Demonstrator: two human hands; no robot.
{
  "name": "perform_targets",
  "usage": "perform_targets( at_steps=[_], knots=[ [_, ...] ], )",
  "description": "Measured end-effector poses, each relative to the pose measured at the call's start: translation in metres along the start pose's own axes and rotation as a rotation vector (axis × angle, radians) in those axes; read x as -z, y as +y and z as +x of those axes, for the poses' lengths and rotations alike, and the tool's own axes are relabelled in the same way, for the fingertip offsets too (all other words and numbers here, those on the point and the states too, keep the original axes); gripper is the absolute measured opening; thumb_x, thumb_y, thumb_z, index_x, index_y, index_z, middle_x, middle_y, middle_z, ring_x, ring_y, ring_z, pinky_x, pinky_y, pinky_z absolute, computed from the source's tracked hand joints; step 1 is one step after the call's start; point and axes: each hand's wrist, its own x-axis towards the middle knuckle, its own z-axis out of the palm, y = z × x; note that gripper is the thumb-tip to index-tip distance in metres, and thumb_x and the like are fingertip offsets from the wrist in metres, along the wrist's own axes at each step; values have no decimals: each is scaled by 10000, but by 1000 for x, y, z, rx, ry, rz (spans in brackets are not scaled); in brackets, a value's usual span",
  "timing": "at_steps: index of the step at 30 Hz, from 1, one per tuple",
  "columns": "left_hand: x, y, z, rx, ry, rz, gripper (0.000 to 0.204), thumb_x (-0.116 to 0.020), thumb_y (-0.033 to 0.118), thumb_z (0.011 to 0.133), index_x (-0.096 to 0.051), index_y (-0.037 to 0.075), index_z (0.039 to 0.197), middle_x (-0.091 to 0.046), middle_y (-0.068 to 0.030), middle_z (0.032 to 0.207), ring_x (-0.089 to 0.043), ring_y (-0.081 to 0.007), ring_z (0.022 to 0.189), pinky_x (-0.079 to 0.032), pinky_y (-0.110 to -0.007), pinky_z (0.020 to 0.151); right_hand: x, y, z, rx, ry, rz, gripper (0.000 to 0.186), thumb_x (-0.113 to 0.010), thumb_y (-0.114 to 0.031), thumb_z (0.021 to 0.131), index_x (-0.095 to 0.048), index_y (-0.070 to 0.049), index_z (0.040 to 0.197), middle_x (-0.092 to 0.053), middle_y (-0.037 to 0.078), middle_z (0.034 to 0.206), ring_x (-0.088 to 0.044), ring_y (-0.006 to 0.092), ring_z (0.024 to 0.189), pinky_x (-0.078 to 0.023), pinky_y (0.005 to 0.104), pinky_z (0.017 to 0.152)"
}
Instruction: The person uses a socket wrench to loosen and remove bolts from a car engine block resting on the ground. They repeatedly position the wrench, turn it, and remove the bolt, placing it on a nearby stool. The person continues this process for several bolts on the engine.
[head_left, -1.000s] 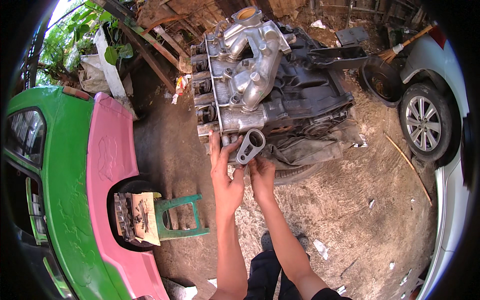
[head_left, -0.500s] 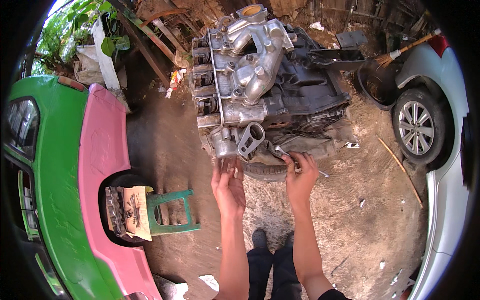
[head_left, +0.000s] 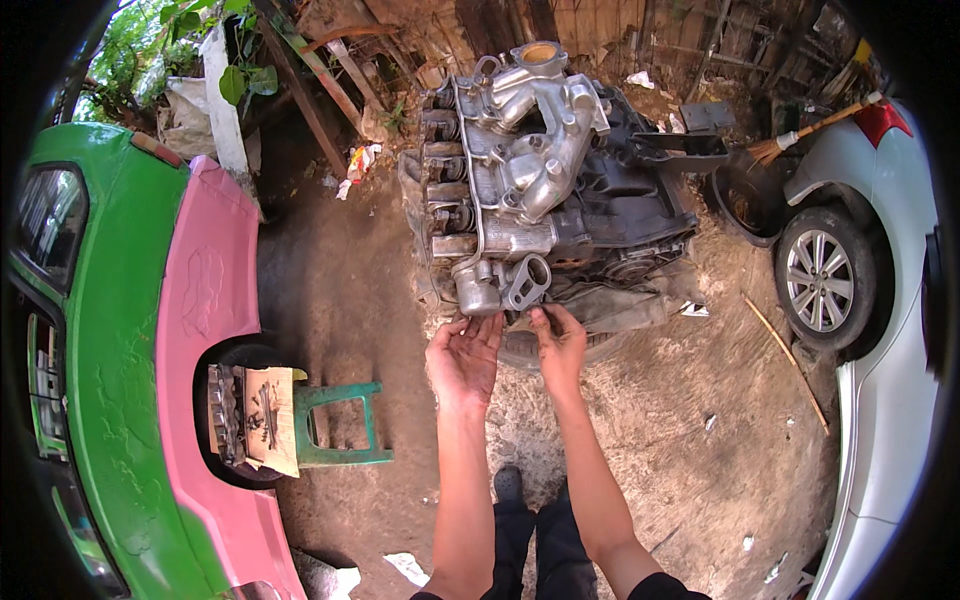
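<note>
A partly stripped car engine (head_left: 560, 190) lies ahead of me, with a silver intake manifold (head_left: 545, 170) on top and a row of exposed springs along its left side. At its near left corner is a round metal housing (head_left: 477, 288), and beside it a grey bracket with an oval opening (head_left: 529, 281). My left hand (head_left: 466, 358) is palm up just below the housing, fingers stretched toward its underside. Close under the bracket, my right hand (head_left: 562, 352) has thumb and fingers pinched together. Whatever they hold is hidden.
The engine sits over a tyre (head_left: 570, 349) and dark cloth. At left is a green and pink car (head_left: 205, 270); a green stool (head_left: 345, 455) bears cardboard with metal parts. A silver car (head_left: 890, 400) stands right, near a stick (head_left: 785, 360), black basin (head_left: 745, 205) and broom (head_left: 800, 133).
My right hand has moved left, closer to my left hand and the bracket. The wrench it held no longer shows. My left palm has turned up more, and the view has shifted slightly.
</note>
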Motion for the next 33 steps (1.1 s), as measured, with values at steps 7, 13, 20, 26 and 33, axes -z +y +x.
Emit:
perform_targets(
  at_steps=[7,13,20,26,33],
  knots=[
    [-13,7,-13,-270,-13,480,443,-422,-7,847,-426,-206,1243,-495,-281,1278,-525,-334,1190,-429,-405,1084,-21,21,-8,-81,-57,365,238,-628,-225,954,-615,2,882,-588,13,776,-496,97,709,-408,245,676],
    [-24,23,-22,-300,-43,669,466,-372,-1,872,-409,-222,1281,-470,-325,1321,-528,-344,1219,-450,-395,1067,-36,26,-12,-76,-3,555,245,-629,-221,955,-614,18,901,-599,28,799,-515,100,736,-421,245,692],
    [-41,22,-25,-918,-93,1528,332,-441,4,853,-624,-51,1124,-600,-208,1237,-631,-317,1057,-515,-371,876,-46,39,-10,-41,-7,718,163,-623,-153,947,-600,5,983,-623,40,917,-542,120,804,-435,261,723],
    [-48,1,27,-1314,-557,1573,309,-461,14,803,-697,14,1001,-475,-143,1072,-461,-299,1147,-360,-386,977,-57,35,-9,-62,24,745,263,-660,-220,930,-621,36,981,-629,30,873,-546,103,808,-458,262,740],
    [-26,-3,36,-1303,-522,1533,227,-540,39,807,-706,10,960,-470,-125,1012,-445,-259,1010,-367,-371,918,-71,24,-12,-149,21,852,295,-613,-253,961,-626,10,1093,-633,26,970,-544,93,875,-449,273,796]
  ],
)
